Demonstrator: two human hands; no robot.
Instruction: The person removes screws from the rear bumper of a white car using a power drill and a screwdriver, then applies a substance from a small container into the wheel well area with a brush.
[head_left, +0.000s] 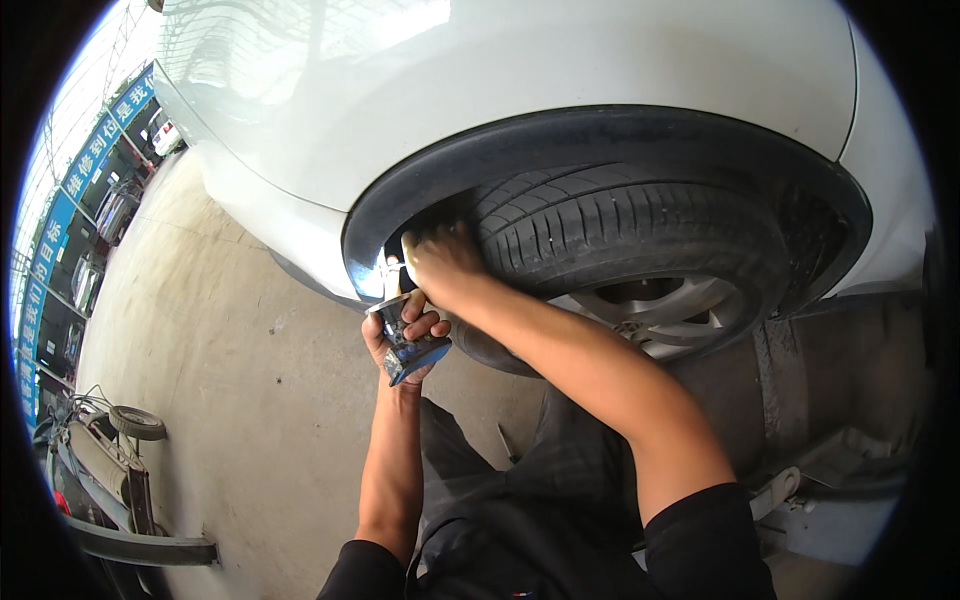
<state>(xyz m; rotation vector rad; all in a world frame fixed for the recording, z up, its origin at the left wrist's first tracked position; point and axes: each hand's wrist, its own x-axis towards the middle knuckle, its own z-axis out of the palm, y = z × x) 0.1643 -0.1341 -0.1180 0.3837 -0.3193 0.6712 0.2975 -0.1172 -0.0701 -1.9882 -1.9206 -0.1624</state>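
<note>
My left hand (371, 334) grips a lit flashlight (394, 319) with a dark body and a blue end. Its beam falls on the front edge of the black wheel arch trim (364, 264) of a white car. My right hand (446, 259) reaches into the gap between that trim and the tire (600, 225). Its fingers are blurred and partly hidden in the dark, so whether they hold anything is unclear. The tire's tread faces up toward me, and the silver alloy wheel (694, 304) shows below it.
The white fender (525, 67) spans the top. On the concrete floor (247, 360) between my legs lies a thin tool (507, 442), perhaps a screwdriver. A wheeled cart (105, 465) stands lower left, near a metal bar (142, 546). Metal lift parts (780, 491) sit lower right.
</note>
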